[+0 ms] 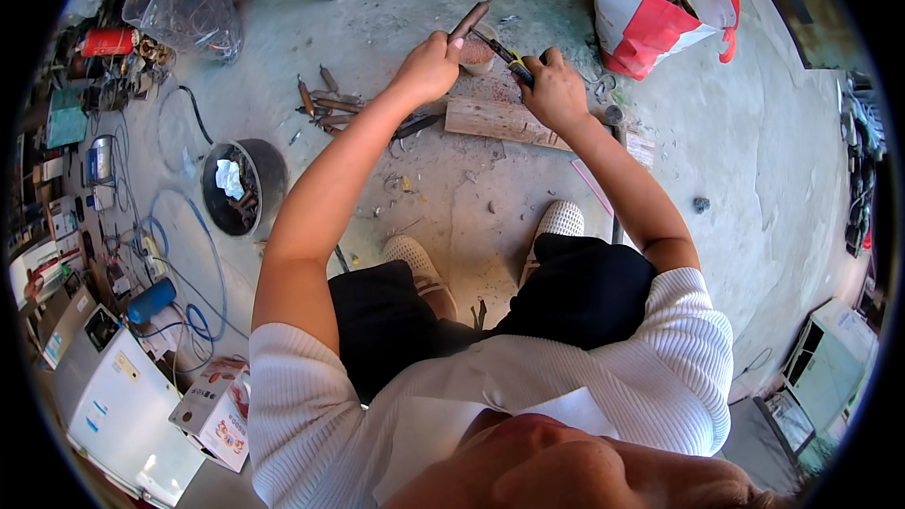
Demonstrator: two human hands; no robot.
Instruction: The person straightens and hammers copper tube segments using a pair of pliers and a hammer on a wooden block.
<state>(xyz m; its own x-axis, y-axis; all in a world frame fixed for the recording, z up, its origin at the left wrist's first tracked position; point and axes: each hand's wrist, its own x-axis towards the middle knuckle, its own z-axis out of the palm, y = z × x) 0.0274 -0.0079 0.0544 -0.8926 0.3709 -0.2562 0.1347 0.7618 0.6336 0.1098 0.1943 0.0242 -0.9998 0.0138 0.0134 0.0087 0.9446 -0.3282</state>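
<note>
My left hand (429, 69) is closed around a brown, rod-shaped piece (469, 21) that points up and to the right. In my right hand (558, 92) are pliers (509, 58) with black and yellow handles. Their jaws reach toward the brown piece; whether they grip it I cannot tell. Below and between the hands stands a small round container (478, 55) holding reddish bits. A wooden plank (500, 121) lies on the floor just nearer than the right hand. Left of it, several similar brown pieces (332, 106) lie in a loose pile.
A black bucket (275, 179) with brown pieces and white paper stands at the left. At the far right is a red and white bag (650, 33) of similar pieces. A hammer (615, 116) stands by the plank. Blue hose (219, 269) and a carton (215, 410) lie left.
</note>
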